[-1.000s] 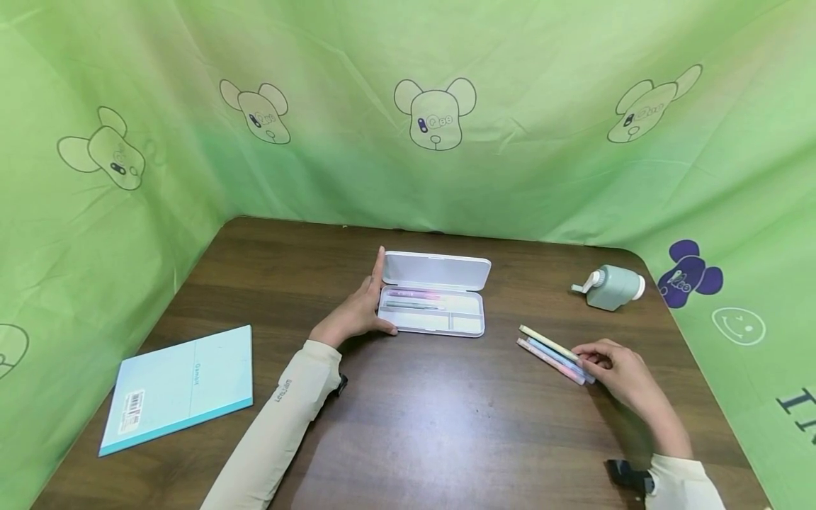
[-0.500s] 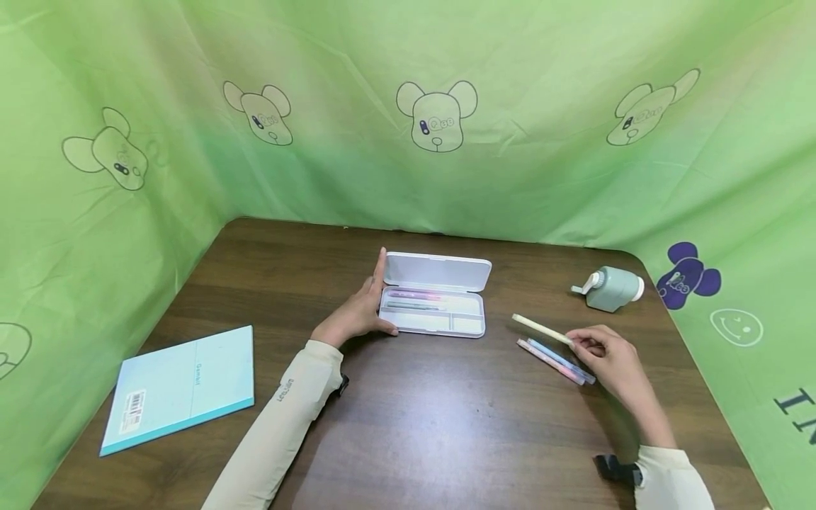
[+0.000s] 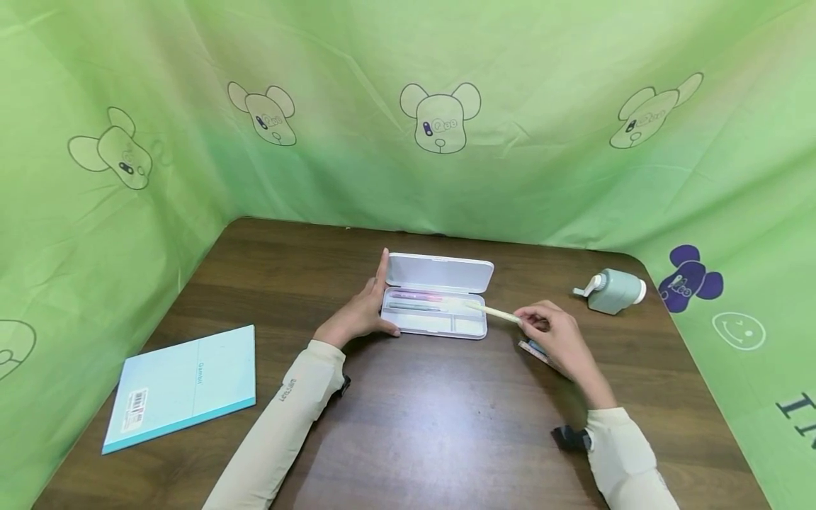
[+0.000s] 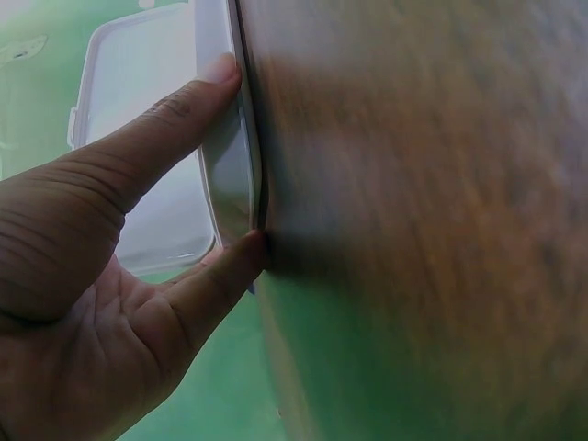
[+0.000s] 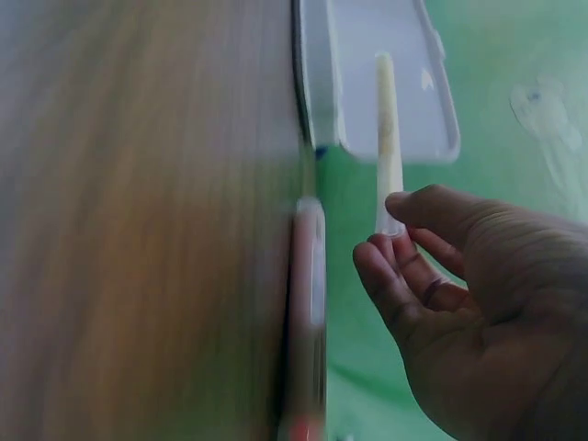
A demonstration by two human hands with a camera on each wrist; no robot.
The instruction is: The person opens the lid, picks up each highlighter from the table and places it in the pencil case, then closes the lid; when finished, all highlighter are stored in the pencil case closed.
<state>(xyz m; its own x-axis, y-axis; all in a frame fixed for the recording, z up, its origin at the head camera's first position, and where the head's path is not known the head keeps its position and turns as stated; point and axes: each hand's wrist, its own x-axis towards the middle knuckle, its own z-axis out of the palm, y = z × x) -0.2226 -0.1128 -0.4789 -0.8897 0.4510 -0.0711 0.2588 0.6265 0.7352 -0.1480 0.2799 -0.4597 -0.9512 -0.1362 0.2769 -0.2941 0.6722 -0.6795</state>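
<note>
A white pencil case [image 3: 435, 331] lies with its lid raised, a purple-pink pen [image 3: 414, 296] and a grey-green pen [image 3: 414, 307] in its long rear compartment. My left hand [image 3: 357, 312] holds its left end, thumb on the front wall and fingers along the side; the thumb also shows on the wall in the left wrist view. My right hand [image 3: 557, 338] pinches a pale yellow pen [image 3: 500, 312] near one end. The pen's far tip is over the right part of the case. Below this hand lie a pink pen [image 3: 534, 351] and a blue pen [image 3: 537, 346], partly hidden.
A light-blue notebook [image 3: 185, 386] lies at the left of the brown table [image 3: 408, 411]. At the back right a grey-green bottle-shaped object [image 3: 614, 291] with a white crank lies on the table. Green printed cloth [image 3: 344, 156] hangs around the table.
My right hand has lifted the yellow pen from beside the pink and blue pens and carried it left to the case. My left hand has stayed at the case.
</note>
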